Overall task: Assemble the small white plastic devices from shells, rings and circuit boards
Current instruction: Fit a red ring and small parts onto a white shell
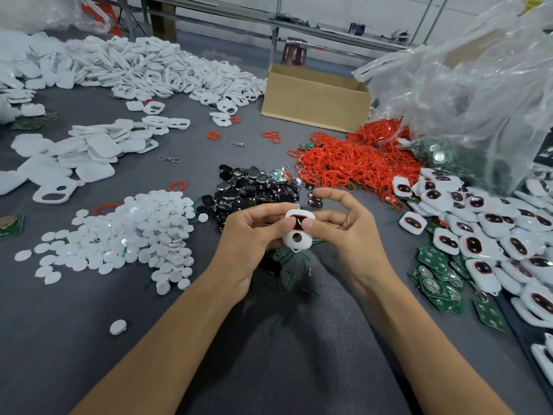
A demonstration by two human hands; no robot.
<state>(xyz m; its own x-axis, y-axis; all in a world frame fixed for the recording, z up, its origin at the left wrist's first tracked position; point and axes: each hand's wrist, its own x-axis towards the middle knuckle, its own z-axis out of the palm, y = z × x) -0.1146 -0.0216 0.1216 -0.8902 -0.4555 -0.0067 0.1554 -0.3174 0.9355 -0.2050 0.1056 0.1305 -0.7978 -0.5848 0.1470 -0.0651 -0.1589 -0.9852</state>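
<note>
Both my hands hold one small white shell (296, 239) above the grey table, at the centre of the head view. A red ring and a dark insert show in its upper opening; a round hole shows lower down. My left hand (254, 235) grips the shell from the left with its thumb on the upper opening. My right hand (347, 226) pinches it from the right, thumb tip on the opening, the other fingers curled above.
A pile of dark shiny inserts (254, 187) lies just beyond my hands. White discs (134, 235) are heaped at left, red rings (353, 163) at right, white shells (149, 70) at the back. Assembled units (478, 232) and green boards (440, 274) lie at right, beside a cardboard box (317, 97).
</note>
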